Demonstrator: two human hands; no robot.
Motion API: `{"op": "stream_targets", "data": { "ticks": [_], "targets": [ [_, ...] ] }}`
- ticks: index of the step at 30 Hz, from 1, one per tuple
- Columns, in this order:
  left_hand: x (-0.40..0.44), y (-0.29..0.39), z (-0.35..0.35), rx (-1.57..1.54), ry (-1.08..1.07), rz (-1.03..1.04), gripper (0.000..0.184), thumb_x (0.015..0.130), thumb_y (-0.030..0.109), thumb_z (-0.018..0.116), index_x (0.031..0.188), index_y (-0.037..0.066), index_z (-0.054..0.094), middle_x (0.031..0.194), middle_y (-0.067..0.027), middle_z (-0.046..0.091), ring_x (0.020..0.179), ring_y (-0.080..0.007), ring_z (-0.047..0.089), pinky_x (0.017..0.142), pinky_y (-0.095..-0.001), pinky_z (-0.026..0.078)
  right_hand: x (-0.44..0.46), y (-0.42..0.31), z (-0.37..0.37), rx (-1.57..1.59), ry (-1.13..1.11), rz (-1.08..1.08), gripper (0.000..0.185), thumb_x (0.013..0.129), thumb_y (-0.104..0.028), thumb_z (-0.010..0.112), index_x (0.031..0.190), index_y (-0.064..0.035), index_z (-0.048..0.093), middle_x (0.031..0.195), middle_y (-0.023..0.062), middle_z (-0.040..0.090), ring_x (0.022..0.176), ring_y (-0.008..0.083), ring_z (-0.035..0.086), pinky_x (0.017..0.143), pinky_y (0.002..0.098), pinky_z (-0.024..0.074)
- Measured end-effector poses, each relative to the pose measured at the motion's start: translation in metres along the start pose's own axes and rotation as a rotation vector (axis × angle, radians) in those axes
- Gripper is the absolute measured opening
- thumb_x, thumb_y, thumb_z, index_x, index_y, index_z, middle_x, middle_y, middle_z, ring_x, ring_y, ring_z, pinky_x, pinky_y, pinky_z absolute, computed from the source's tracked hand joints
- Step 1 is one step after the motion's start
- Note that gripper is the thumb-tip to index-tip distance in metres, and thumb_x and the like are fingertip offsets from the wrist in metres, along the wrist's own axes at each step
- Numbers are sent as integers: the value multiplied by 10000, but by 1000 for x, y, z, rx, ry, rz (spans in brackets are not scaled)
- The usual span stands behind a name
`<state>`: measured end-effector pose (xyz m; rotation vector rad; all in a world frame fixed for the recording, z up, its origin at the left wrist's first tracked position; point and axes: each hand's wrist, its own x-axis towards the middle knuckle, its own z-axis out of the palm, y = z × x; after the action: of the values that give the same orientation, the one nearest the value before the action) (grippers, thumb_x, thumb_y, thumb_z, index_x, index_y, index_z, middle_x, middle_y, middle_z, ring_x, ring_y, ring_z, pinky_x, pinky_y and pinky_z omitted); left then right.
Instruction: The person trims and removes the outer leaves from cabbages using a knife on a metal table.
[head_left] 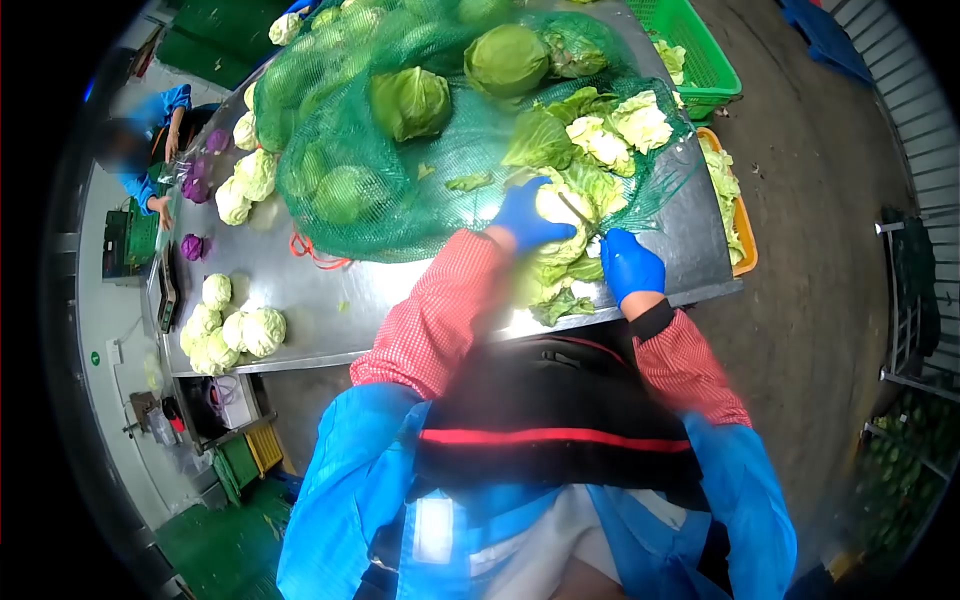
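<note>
My left hand [530, 214], in a blue glove, is wrapped over a pale green cabbage [562, 212] near the front edge of the metal table [380, 305]. Just right of that cabbage is my right hand [632, 266], also blue-gloved, with its fingers closed; what it holds, if anything, is too small to name. Loose cabbage leaves [560, 307] lie below and beside the cabbage. Behind my hands, more leaves and trimmed pieces [640, 122] rest on a green mesh net [455, 215], which also holds several whole cabbages [410, 103].
Pale cabbages [263, 331] and purple ones [192, 247] sit on the left part of the table. A co-worker in blue [150, 120] stands at the far left. A green crate [700, 60] and an orange crate of leaves [745, 225] stand beyond the right edge.
</note>
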<state>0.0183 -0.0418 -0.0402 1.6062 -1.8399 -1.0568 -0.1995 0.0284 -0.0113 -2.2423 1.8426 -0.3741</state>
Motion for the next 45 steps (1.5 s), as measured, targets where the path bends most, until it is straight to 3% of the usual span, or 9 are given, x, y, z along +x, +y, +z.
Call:
{"op": "stream_targets", "data": {
  "ticks": [7, 12, 16, 24, 27, 31, 36, 40, 45],
  "targets": [
    [-9, 11, 0, 126, 25, 87, 1073, 576, 488, 841, 1407, 15, 354, 1385, -277, 378, 1292, -387, 393, 1074, -432, 355, 53, 33, 25, 125, 18, 216, 201, 944, -298, 486, 928, -116, 569, 924, 156, 659, 684, 393, 632, 614, 495, 499],
    [-22, 0, 2, -100, 92, 157, 1122, 584, 423, 851, 1445, 5, 266, 1461, -249, 275, 1339, -383, 328, 1117, -430, 293, 58, -12, -25, 232, -104, 90, 770, 798, -606, 609, 1365, -106, 465, 1197, 179, 617, 1062, 336, 610, 860, 427, 499],
    [-42, 6, -5, 13, 104, 317, 1098, 589, 362, 858, 1465, 59, 269, 1490, -204, 273, 1371, -341, 292, 1141, -419, 242, 75, -2, 10, 220, -49, 170, 254, 873, -341, 576, 1018, -133, 574, 927, 185, 658, 818, 393, 631, 705, 484, 502],
    [-67, -36, 1, -781, 272, -79, 1054, 587, 370, 888, 1428, 29, 350, 1313, -174, 489, 1210, -270, 474, 1028, -410, 385, 53, 71, 35, 317, -76, 483, 617, 820, -489, 653, 1254, -69, 528, 1097, 227, 654, 972, 396, 638, 809, 448, 502],
    [-62, -26, 2, -466, 253, 56, 1029, 627, 243, 886, 1453, 62, 298, 1299, -135, 478, 1193, -235, 488, 1014, -358, 413, 44, 8, -7, 270, 14, 339, 792, 797, -602, 641, 1373, -111, 407, 1163, 228, 628, 997, 402, 628, 823, 447, 498],
    [-61, -4, 7, -113, 291, 83, 1107, 566, 321, 909, 1455, 70, 300, 1304, -176, 432, 1212, -295, 458, 1039, -396, 390, 35, -48, -23, 294, -258, 274, 982, 734, -708, 615, 1449, -104, 318, 1255, 219, 579, 1058, 395, 609, 853, 443, 501],
    [-62, 4, 2, -486, 255, 71, 1128, 541, 368, 909, 1450, 77, 307, 1307, -207, 412, 1235, -346, 421, 1066, -424, 355, 21, -5, 7, 309, -248, 391, 616, 847, -363, 623, 1401, -226, 391, 897, 202, 668, 819, 377, 653, 707, 461, 500],
    [-68, 14, -7, 182, 406, 240, 1071, 543, 397, 886, 1415, 64, 360, 1323, -228, 423, 1198, -384, 464, 1054, -439, 368, 11, 6, -1, 406, -156, 426, 488, 886, -352, 575, 1331, -195, 451, 1081, 176, 664, 904, 389, 646, 776, 459, 502],
    [-60, 32, -12, 308, 213, 397, 925, 539, 458, 867, 1293, 61, 507, 1171, -219, 559, 1096, -370, 523, 965, -429, 427, -16, -31, -40, 394, 15, 153, 241, 948, -339, 490, 1051, -141, 580, 960, 171, 660, 822, 398, 632, 716, 488, 505]
  ]
}}
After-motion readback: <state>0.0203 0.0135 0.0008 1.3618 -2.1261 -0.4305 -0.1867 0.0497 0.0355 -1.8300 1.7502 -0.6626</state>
